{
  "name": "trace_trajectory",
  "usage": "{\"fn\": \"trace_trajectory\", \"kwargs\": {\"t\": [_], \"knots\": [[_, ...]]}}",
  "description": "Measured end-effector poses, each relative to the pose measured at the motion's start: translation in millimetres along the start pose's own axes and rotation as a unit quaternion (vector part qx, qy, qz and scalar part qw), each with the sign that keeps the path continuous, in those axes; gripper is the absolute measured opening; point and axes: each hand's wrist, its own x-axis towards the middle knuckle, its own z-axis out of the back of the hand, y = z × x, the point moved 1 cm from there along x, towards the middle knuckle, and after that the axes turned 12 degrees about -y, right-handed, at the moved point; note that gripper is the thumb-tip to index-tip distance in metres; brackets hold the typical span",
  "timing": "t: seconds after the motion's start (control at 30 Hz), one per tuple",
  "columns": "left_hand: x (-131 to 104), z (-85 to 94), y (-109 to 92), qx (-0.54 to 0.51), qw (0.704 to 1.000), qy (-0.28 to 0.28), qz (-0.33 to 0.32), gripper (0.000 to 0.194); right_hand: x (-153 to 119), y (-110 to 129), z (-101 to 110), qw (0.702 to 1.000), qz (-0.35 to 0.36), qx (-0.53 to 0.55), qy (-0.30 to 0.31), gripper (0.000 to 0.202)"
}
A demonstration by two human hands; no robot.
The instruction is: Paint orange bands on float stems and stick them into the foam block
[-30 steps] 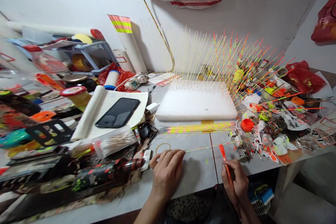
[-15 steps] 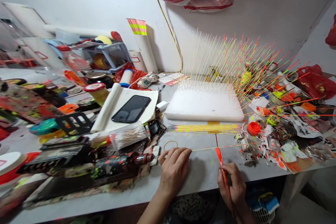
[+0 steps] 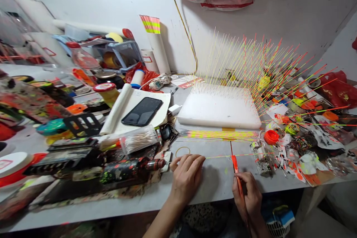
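Observation:
My left hand [image 3: 187, 175] is closed at the front edge of the table, its fingertips on the left end of a thin yellow-green stick [image 3: 216, 157]. Just where the fingers grip is hidden under the hand. The stick runs level to the right, with orange marks along it, its far end over a small speckled block [image 3: 263, 165]. In my right hand [image 3: 249, 192] is a paintbrush [image 3: 234, 163] coated in orange, its tip up at the stick. Behind them lies a bundle of thin yellow and pink sticks [image 3: 217, 135].
A white foam block [image 3: 217, 113] bristles with many upright painted sticks. Paint-stained scraps and an open orange pot [image 3: 270, 137] crowd the right. To the left are a phone [image 3: 142, 111], cotton swabs [image 3: 140, 140], a stained bottle [image 3: 125, 170] and a rubber band [image 3: 182, 151].
The view has shifted slightly, so the table's things sit a little further right. Both hands keep their hold, and the brush tip stays at the stick.

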Motion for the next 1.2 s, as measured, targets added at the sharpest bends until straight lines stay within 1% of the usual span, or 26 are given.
{"fn": "trace_trajectory", "kwargs": {"t": [0.23,0.33,0.53,0.67,0.8,1.0,1.2], "knots": [[-4.2,0.0,2.5,0.01,1.0,0.012,0.007,0.017,-13.4,1.0,2.9,0.998,-0.029,0.043,0.027,0.017],[-4.7,0.4,1.9,0.016,1.0,0.02,0.009,0.016,-13.9,5.3,-1.9,0.998,-0.018,0.059,0.032,0.018],[-1.7,0.3,-1.7,0.004,1.0,0.006,0.013,0.014,-8.9,9.7,-12.5,0.998,0.005,0.051,0.023,0.019],[-1.7,0.0,-2.8,0.006,1.0,0.01,0.017,0.014,-4.4,10.7,-14.9,0.998,0.023,0.052,0.026,0.019],[-2.1,0.7,-3.3,0.004,1.0,0.016,0.022,0.016,-3.9,10.2,-16.1,0.998,0.024,0.045,0.032,0.018],[-0.9,1.6,-4.0,0.0,1.0,0.014,0.023,0.016,-10.9,6.0,-15.2,0.998,-0.001,0.037,0.043,0.017],[-2.3,0.3,-3.7,-0.006,1.0,0.005,0.024,0.015,-14.7,5.6,-8.1,0.998,-0.019,0.046,0.045,0.017]]}}
